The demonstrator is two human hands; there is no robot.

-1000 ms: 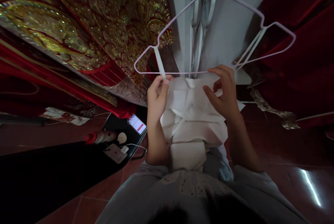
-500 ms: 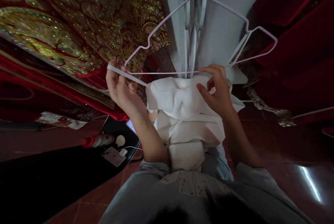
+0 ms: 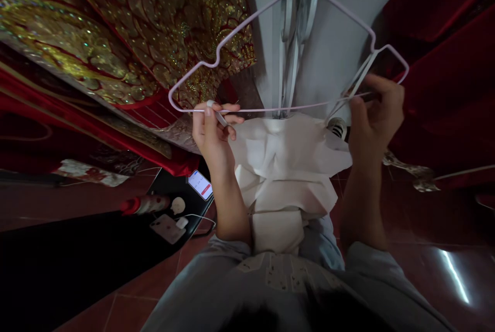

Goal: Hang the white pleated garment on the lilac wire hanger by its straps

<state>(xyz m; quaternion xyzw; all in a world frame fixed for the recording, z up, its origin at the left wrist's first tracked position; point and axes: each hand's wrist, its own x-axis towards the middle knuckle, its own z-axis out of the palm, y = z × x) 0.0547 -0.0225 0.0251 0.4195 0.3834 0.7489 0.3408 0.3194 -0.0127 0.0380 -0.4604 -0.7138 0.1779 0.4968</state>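
A pale wire hanger (image 3: 336, 4) hangs from a white rack in front of me. Below its bottom bar hangs a folded white garment (image 3: 288, 167). My left hand (image 3: 212, 133) is closed in a pinch on one white strap of the garment, just under the hanger's bottom bar at its left side. My right hand (image 3: 375, 118) is closed on the other white strap at the hanger's right end, where the strap runs up to the notch.
Red and gold embroidered fabric (image 3: 135, 28) hangs at the left and dark red cloth (image 3: 448, 64) at the right. On a black surface (image 3: 77, 260) at lower left lie a lit phone (image 3: 200, 184), a second phone with a charger (image 3: 167, 228) and a red-capped bottle (image 3: 141, 204). Red tiles cover the floor.
My left hand came back in from the left with its strap to the hanger's bottom bar. My right hand left the garment's top and moved up right to the strap at the hanger's end.
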